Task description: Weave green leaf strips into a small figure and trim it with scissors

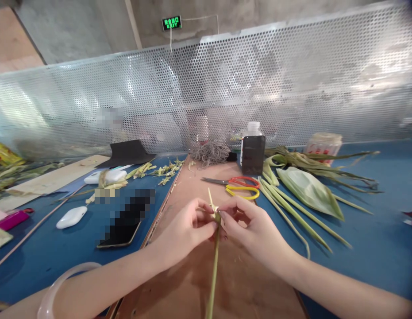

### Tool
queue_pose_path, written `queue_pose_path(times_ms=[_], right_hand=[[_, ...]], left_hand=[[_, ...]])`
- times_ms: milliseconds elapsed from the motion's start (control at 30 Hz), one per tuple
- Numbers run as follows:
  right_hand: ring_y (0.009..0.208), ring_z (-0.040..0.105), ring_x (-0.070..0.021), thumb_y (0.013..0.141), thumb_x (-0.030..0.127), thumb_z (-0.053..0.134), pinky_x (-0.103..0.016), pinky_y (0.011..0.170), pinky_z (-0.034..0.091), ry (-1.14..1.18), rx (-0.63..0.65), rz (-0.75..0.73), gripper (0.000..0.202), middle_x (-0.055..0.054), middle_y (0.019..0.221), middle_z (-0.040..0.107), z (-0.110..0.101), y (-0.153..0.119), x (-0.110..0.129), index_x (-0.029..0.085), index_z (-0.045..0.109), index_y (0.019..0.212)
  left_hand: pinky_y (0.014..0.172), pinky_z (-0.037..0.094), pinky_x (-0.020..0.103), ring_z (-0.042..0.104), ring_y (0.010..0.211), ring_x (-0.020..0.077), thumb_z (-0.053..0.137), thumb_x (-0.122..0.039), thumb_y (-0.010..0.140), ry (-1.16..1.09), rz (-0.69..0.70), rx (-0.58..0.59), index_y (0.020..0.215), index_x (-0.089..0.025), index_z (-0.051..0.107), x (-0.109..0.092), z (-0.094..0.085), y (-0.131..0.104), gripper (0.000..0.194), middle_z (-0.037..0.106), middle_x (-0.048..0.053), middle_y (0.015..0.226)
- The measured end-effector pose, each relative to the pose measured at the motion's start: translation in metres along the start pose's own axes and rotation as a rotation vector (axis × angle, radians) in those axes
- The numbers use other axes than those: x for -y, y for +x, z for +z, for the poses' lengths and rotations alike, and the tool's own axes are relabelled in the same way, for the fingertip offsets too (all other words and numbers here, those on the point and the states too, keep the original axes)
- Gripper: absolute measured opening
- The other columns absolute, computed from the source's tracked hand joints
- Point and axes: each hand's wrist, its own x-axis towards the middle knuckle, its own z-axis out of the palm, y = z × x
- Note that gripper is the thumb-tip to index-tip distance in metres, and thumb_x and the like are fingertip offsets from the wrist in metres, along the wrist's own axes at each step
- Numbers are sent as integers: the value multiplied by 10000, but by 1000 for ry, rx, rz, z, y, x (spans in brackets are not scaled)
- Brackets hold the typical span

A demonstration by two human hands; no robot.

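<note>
While left hand [192, 230] and right hand [254, 223] pinched one green strip [214, 266] between closed fingertips, one pair of scissors [229, 181] lay beyond, between one phone [124, 234] and one broad leaf [308, 190]

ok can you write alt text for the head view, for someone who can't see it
A person's left hand and right hand pinch a thin green strip over a brown board. Beyond them on the board are scissors and a tangle of gray string. On the blue table, leaves lie to the right and a phone to the left.
</note>
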Motion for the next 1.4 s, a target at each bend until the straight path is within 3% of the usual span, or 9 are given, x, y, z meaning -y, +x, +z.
queue_pose_path(times_ms=[133,300,400,800,1000,1233,1400], right_hand=[[584,586,-126,846,284,523,-260,558,470,81,-54,19,100,8,670,620,-1,2,-2,193,562,833],[562,558,-111,829,276,547,-229,508,449,114,-92,29,100,7,684,616,-3,2,-3,185,585,810],[544,526,-105,823,273,548,-222,485,422,80,-114,33,104,4,685,615,-4,2,-3,183,597,810],[540,475,-94,819,256,544,-214,492,387,43,-108,17,85,31,636,549,-6,3,0,184,578,788],[604,511,-118,835,250,520,-243,559,409,-63,-73,-29,85,14,683,569,-7,2,1,188,576,818],[608,488,-118,851,262,514,-247,553,390,-69,-49,-21,92,18,698,561,-11,1,1,199,574,820],[701,537,-132,876,282,495,-265,626,428,38,79,-7,146,-2,794,606,-21,4,1,202,610,915]], left_hand=[[684,501,343,653,679,161,569,-189,837,-53,62,6,891,-211,352,1,1,-2,225,629,9,816],[755,483,307,629,754,136,572,-142,817,112,123,12,841,-186,445,-2,1,-5,136,637,15,828],[775,480,288,620,796,136,557,-147,816,229,118,-7,825,-164,543,-3,0,-4,24,647,33,858],[841,499,348,633,868,178,624,-253,796,239,75,-83,911,-162,584,3,-3,-2,152,662,52,912],[820,502,333,625,860,171,621,-261,803,265,81,-85,983,-184,599,4,-4,-4,197,661,44,942],[673,479,258,560,676,121,616,-287,809,433,113,-98,1024,-224,633,2,-4,-9,225,613,-16,734],[682,480,259,573,687,126,609,-281,813,428,121,-76,1055,-229,639,0,-5,-9,249,648,-5,770]])
